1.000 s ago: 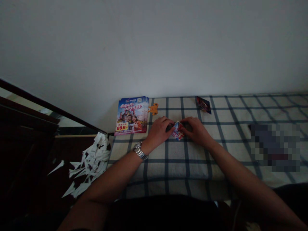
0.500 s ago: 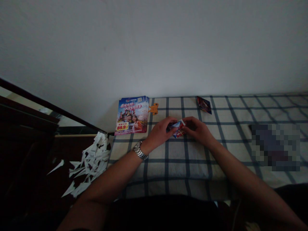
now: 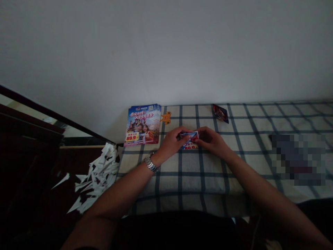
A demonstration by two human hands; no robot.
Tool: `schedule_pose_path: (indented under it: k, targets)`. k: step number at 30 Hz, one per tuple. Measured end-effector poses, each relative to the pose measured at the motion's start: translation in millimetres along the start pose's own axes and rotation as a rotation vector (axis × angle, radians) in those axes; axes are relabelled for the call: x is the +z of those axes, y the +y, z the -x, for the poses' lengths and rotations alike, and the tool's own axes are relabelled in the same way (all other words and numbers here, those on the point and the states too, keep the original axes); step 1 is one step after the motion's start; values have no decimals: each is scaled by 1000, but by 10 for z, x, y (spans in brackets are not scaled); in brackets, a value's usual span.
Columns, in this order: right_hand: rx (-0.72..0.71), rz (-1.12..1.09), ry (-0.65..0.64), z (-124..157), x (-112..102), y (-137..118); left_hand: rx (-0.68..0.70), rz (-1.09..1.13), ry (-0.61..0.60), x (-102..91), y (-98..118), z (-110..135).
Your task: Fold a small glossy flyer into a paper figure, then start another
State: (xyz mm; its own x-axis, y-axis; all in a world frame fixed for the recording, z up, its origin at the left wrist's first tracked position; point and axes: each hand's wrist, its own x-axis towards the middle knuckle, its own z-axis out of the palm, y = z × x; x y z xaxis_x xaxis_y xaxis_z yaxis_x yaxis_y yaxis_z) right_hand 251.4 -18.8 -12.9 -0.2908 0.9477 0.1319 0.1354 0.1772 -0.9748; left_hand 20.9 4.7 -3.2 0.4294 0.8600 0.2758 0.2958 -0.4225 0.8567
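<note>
Between my two hands is a small folded flyer (image 3: 191, 144), printed in blue and red with part of a red price showing. My left hand (image 3: 173, 141) grips its left side, thumb on the near face. On its right side my right hand (image 3: 211, 141) pinches it between thumb and fingers. Some fingertips are hidden behind the paper. To the left lies a stack of printed flyers (image 3: 142, 125) marked 89.9. Farther back, right of my hands, rests a dark folded paper piece (image 3: 220, 113).
A checked cloth (image 3: 208, 180) covers the surface, with an orange bear figure (image 3: 166, 118) by the stack. White paper scraps (image 3: 100, 177) lie heaped lower left. A blurred-out object (image 3: 296, 159) is at right. The wall (image 3: 166, 52) rises behind.
The folded flyer's shape has changed: its pointed top now looks flatter and wider, with a straight upper edge. Both hands stay in nearly the same place.
</note>
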Motion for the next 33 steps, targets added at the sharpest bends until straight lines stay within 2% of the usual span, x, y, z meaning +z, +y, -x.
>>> schedule_pose_path:
  k: [3,8,15,21,33]
  targets:
    - [34,-7,-15,6,-6,-37,13,-16,-28,1,10,4]
    - [67,108,-10,7,-33,-46,47,-46,-44,14,25,13]
    - [34,226,40,1,-47,-74,50,-16,-34,32,25,12]
    - [19,294,110,4,-61,-81,-5,115,-14,42,-20,3]
    - [10,279,85,7,-43,-40,-64,135,9,36,1,-9]
